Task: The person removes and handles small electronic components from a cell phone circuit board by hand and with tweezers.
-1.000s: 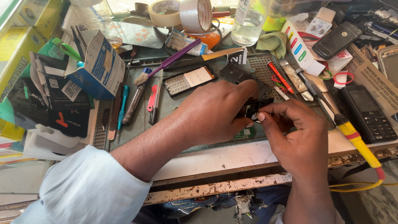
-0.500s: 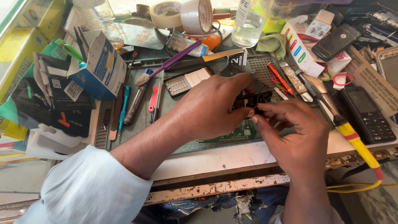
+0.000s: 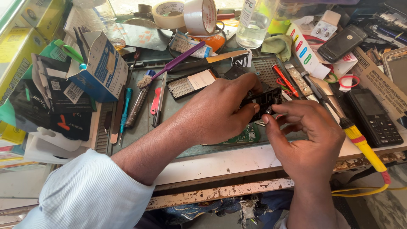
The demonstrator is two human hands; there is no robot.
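Left hand (image 3: 220, 112) palm-down, grip clamped on black phone part (image 3: 265, 99); right hand (image 3: 307, 135) fingertips pinching same part.

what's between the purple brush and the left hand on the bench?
Head view: a keypad panel with a pale label lies between the purple brush and the left hand, which grips a small black part with the right hand.

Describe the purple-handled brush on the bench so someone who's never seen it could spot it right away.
Start at the two tape rolls along the bench's far edge. Just below them lies the brush, slanting down-left, bristles toward the blue box. It is the only tool there with a purple handle.
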